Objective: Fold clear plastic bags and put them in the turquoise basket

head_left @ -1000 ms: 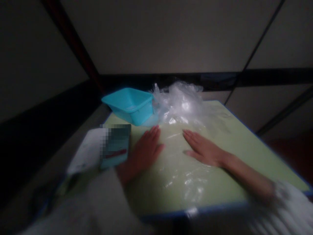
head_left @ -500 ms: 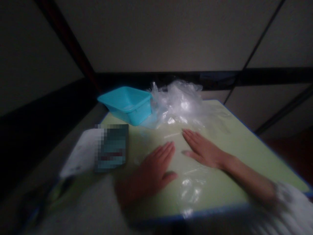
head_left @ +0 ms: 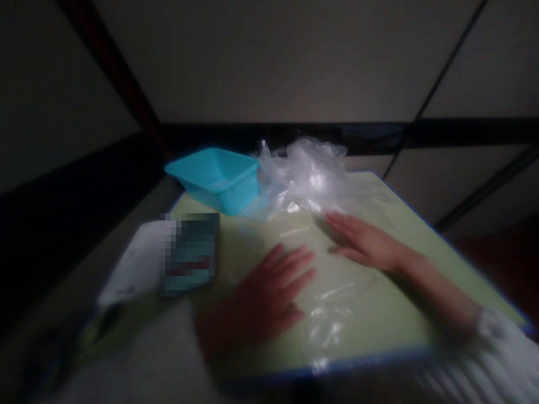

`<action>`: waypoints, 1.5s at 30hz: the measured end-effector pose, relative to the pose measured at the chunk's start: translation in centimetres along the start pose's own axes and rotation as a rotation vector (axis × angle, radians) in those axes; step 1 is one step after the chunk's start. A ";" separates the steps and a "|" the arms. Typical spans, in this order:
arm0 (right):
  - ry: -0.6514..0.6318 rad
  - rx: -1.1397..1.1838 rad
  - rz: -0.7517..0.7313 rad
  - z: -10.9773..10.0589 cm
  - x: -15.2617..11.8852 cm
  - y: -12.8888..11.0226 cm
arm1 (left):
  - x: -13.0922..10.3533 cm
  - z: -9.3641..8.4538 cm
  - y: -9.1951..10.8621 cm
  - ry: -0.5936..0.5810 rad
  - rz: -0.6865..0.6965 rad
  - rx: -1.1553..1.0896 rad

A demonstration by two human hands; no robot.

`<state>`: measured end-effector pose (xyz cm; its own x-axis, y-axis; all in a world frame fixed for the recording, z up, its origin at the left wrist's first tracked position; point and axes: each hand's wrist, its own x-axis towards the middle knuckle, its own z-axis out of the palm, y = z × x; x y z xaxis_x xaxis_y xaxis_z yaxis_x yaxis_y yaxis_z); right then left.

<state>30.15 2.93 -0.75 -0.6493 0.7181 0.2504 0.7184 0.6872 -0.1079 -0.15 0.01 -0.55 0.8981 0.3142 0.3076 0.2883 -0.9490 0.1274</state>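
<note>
A clear plastic sheet or bag [head_left: 328, 320] lies flat on the yellow-green table, running from the near edge to a crumpled heap of clear plastic [head_left: 314, 174] at the back. My left hand [head_left: 275, 286] is over the left part of this flat plastic, fingers spread, holding nothing. Farther right, my right hand [head_left: 362, 241] is stretched out with its palm down, close to the front of the heap. A shadow shows under its fingers, and nothing is in it. Whether either palm touches the plastic I cannot tell.
A turquoise plastic basin [head_left: 214, 177] stands at the back left beside the heap. White paper [head_left: 130, 264] and a blurred-out dark green object [head_left: 191, 255] lie at the left. The table [head_left: 396, 314] has a blue edge; a pale panelled wall [head_left: 273, 62] rises behind.
My right hand has moved right and slightly away from me, apparently lifting a little. My left hand's fingers have spread and reach slightly farther right. The basin and plastic heap have stayed put.
</note>
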 end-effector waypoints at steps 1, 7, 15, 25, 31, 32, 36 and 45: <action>0.010 0.024 -0.004 -0.4 0.1 -0.1 | 0.1 -0.3 0.4 0.005 0.083 -0.038; -0.020 0.431 -0.075 -2.5 1.1 -2.8 | 0.4 -0.1 1.9 -0.091 0.296 -0.262; -0.364 0.621 -0.301 -1.8 1.5 -7.2 | 0.6 0.3 1.7 -0.033 0.132 -0.430; -0.333 0.779 -0.188 -1.5 1.6 -7.1 | -0.1 -0.1 1.6 -0.020 -0.247 -0.706; -0.252 0.824 0.010 -1.2 1.9 -6.0 | 0.0 1.3 1.7 0.160 -0.432 -0.542; -0.237 0.841 0.036 -1.1 2.0 -5.9 | 0.2 1.7 1.6 0.207 -0.480 -0.529; -0.240 0.969 0.113 -1.2 1.9 -5.5 | 1.0 2.5 1.2 0.297 -0.642 -0.524; -0.268 0.916 0.151 -2.0 1.2 -4.0 | 1.1 3.1 0.2 0.213 -0.747 -0.436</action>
<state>26.97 0.77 1.87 -0.6829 0.7292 -0.0437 0.3996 0.3228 -0.8580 1.91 0.03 -3.10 0.4332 0.8864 0.1635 0.5831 -0.4139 0.6991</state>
